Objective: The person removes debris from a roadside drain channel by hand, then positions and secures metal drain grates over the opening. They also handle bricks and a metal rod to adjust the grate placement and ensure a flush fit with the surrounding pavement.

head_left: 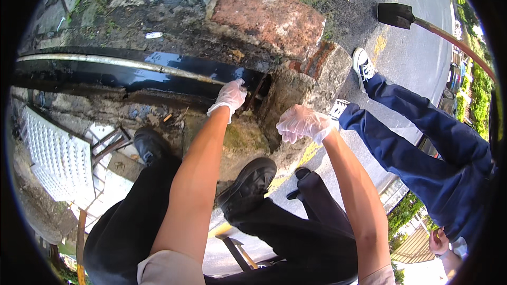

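Observation:
My left hand [231, 96], in a clear thin glove, is closed at the right end of a long, pale metal pipe [121, 63]. The pipe runs leftward above a narrow drain channel [68, 74] holding dark, reflective water. Beside the channel's right end, near a rough concrete block [290, 89], hangs my right hand [303, 123], gloved the same way. Its fingers are curled in, and nothing shows sticking out of them. A dark gap in the concrete opens just right of my left hand.
A reddish stone slab [269, 16] lies beyond the channel. A person in dark blue trousers [412, 126] stands on the road at right, near a shovel [396, 16]. A white perforated panel [58, 153] lies at left. My black shoes [248, 182] flank a mossy ledge [232, 137].

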The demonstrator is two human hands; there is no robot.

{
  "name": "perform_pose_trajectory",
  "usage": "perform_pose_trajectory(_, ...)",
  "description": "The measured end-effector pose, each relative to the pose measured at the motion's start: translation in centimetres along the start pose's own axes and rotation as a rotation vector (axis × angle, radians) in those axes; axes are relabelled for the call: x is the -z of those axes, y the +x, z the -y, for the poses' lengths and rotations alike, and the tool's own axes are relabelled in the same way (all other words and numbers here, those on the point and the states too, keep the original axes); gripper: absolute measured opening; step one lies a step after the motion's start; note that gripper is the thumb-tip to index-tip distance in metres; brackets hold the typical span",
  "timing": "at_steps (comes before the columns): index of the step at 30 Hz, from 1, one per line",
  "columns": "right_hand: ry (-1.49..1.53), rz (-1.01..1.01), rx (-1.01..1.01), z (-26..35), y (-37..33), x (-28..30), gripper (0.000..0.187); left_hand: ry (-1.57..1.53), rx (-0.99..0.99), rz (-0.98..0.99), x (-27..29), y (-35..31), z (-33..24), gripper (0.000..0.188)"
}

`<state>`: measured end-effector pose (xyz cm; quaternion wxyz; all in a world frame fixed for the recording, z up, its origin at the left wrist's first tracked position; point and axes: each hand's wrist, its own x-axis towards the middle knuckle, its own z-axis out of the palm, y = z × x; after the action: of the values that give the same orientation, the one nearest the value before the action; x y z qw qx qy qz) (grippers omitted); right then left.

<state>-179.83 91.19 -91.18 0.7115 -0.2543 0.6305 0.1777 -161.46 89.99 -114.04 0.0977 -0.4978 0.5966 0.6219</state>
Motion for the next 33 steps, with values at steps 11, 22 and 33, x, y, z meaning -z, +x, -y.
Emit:
perform_pose_trajectory(11,0.118,-0.662,-0.057,1.2,-16.1,-12.8,0.044,-0.188,0.055,-0.265,23.2,-24.1,-0.5,0.021)
perform_pose_trajectory(22,0.428,-0.596,0.012,5.9,-27.4,-14.8,0.033,-0.128,0.268,-0.426,32.9,-46.4,-3.6,0.020)
perform_pose_trajectory(33,0.562,-0.591,0.199,4.7,-33.8,-19.6,0.025,-0.496,0.251,-0.674,29.1,-70.1,-5.9,0.018)
